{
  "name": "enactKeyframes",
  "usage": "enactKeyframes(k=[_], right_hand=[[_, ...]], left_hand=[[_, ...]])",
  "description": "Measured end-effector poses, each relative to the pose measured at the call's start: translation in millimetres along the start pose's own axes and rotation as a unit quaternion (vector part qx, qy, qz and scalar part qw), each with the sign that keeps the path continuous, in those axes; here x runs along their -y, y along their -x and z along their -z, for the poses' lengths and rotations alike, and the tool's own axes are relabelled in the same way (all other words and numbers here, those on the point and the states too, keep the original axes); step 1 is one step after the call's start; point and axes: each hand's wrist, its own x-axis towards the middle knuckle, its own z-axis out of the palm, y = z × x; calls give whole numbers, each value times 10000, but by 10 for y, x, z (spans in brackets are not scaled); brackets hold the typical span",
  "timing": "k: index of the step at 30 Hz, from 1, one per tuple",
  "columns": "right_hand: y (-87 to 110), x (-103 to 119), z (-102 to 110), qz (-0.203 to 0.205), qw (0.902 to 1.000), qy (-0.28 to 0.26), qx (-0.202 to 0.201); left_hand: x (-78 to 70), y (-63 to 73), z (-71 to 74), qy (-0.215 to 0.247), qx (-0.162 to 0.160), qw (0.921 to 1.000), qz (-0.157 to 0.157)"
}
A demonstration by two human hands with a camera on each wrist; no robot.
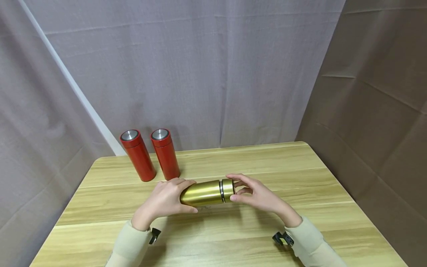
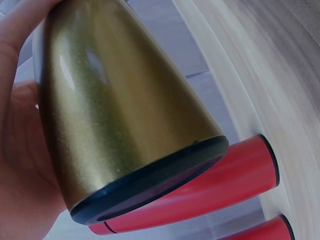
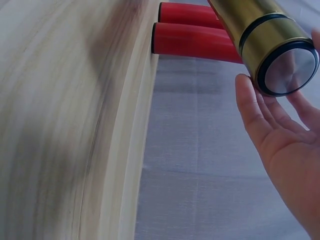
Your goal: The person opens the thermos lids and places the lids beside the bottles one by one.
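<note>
A gold thermos (image 1: 201, 193) lies nearly sideways in the air above the table, its lid end to the right. My left hand (image 1: 168, 198) grips the body near its base, and the black-rimmed bottom shows in the left wrist view. At the other end, my right hand (image 1: 258, 193) holds the gold lid (image 1: 228, 190) by thumb and fingertips at its edge. A dark ring with a shiny line separates lid from body. The lid's brushed silver top (image 3: 291, 71) faces the right palm in the right wrist view.
Two red thermoses with silver-topped lids stand upright at the back left of the wooden table (image 1: 250, 237): the left one (image 1: 139, 157) and the right one (image 1: 166, 155), close behind my left hand. Grey curtains (image 1: 213, 74) hang behind the table and along both sides.
</note>
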Motion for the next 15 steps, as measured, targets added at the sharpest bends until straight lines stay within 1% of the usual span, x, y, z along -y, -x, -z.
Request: enactKeyframes(k=[6,15], right_hand=[[4,5,1,72,10000,-10,-68],[9,40,3,76,9997,170,-132]], left_hand=[[-4,-1,4,-13,-20,10000,-11],[-6,7,17,-48,-2,10000,-5]])
